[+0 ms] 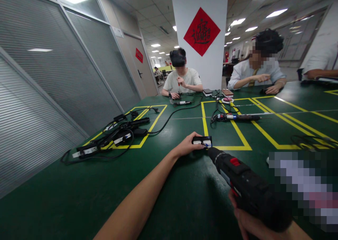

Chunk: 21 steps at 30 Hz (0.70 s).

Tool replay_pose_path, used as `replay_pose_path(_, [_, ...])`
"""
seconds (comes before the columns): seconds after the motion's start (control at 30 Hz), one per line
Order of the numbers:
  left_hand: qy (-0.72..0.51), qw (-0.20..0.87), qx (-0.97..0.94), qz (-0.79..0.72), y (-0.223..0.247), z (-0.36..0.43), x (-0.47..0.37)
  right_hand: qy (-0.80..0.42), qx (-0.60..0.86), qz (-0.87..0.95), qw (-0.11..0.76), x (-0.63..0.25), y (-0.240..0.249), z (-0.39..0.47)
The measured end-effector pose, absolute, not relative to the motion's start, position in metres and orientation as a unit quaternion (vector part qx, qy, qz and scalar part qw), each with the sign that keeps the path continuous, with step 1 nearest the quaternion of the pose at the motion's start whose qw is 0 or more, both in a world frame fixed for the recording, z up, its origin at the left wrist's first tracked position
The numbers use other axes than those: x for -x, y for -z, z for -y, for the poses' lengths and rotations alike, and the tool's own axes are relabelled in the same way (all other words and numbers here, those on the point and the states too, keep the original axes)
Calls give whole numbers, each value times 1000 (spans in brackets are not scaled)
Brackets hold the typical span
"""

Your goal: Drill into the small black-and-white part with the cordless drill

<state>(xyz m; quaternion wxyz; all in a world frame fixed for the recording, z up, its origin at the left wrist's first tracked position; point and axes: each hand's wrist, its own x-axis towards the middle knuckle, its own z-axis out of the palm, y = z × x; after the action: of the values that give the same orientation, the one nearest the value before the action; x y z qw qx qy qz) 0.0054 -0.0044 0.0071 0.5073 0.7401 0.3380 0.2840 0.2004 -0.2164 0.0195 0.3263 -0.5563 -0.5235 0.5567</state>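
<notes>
Head view, centre of the frame: I am pinning a small black block to the green table with my left hand, fingers grasping its near edge, while my right hand, lower right, is gripping a black power screwdriver whose tip is meeting the block's right end. Driving looks under way rather than finished, in my judgement; no loose screws are showing. Two co-workers are sitting at the far side, cables lying at left.
</notes>
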Motion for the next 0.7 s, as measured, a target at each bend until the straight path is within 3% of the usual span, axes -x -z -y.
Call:
replay_pose_path(0.17, [-284,507,-738,-342,-4,3,-5,-545,553,512,367,-196,-20,217])
replay_pose_path(0.7, [-284,507,-737,-346,-8,6,-5,-525,566,516,370,-197,-21,219])
